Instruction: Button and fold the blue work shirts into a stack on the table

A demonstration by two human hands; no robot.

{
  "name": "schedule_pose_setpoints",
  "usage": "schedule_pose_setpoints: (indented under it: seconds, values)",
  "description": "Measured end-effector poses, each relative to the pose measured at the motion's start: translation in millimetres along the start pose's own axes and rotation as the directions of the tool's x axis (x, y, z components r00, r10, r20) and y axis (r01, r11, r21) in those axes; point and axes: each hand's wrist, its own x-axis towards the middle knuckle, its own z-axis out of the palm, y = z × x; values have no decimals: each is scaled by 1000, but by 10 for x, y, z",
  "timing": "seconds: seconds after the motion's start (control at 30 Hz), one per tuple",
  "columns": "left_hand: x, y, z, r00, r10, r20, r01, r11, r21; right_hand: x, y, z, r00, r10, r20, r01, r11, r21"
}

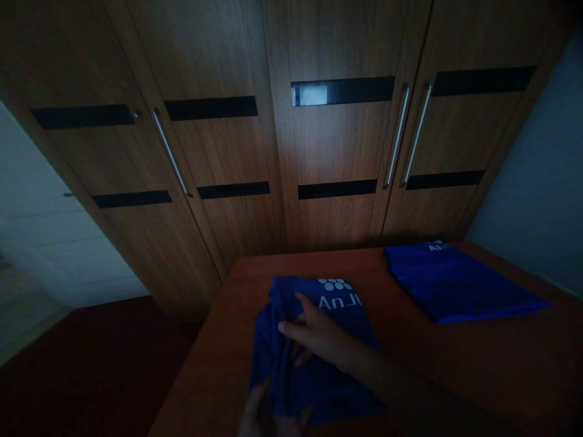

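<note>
A blue cloth (334, 370) with white dots and lettering lies partly folded near the table's front; its kind is not clear. Along its left side the fabric is bunched into a raised fold. My right hand (314, 334) reaches over the cloth from the right, thumb and forefinger spread apart against this fold, the other fingers bent and partly in shadow. At the near left corner, my left hand (273, 419) has its fingers and thumb around the fabric's edge; the bottom of the frame cuts it off, and it is dim and slightly blurred.
Another folded blue cloth (460, 285) with white print lies at the right on the reddish-brown table (214, 340). Behind stands a wooden wardrobe (337, 145) with black strips and long metal handles. A dark red floor (113, 364) shows at the left.
</note>
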Motion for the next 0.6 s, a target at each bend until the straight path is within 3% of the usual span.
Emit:
schedule_pose_setpoints:
  seconds: [0.07, 0.1, 0.17, 0.23, 0.3, 0.47, 0.6]
  values:
    - [11, 142, -39, 988, -135, -73, 123, 981, -147, 1, 100, 64, 986, 101, 130, -100, 995, -12]
    - [18, 186, -31, 977, -181, -109, 161, 972, -173, -14, 137, 68, 987, 84, 134, -76, 995, -61]
    - [32, 215, 22, 959, -230, -168, 201, 964, -172, -85, 178, 13, 994, -71, 80, 87, 971, -221]
    - [45, 191, 75, 960, -205, -192, 182, 975, -131, -224, 180, -115, 969, -245, 11, 227, 877, -424]
    - [56, 157, 89, 972, -149, -179, 135, 987, -89, -424, 181, -283, 940, -340, -11, 267, 756, -597]
    - [62, 212, 57, 975, -83, -207, 87, 996, 12, -924, 424, -632, 944, -323, 64, 237, 533, -812]
    - [34, 362, 198, 967, -135, -215, 122, 990, -76, -1053, 808, -722, 929, -370, 9, 173, 413, -894]
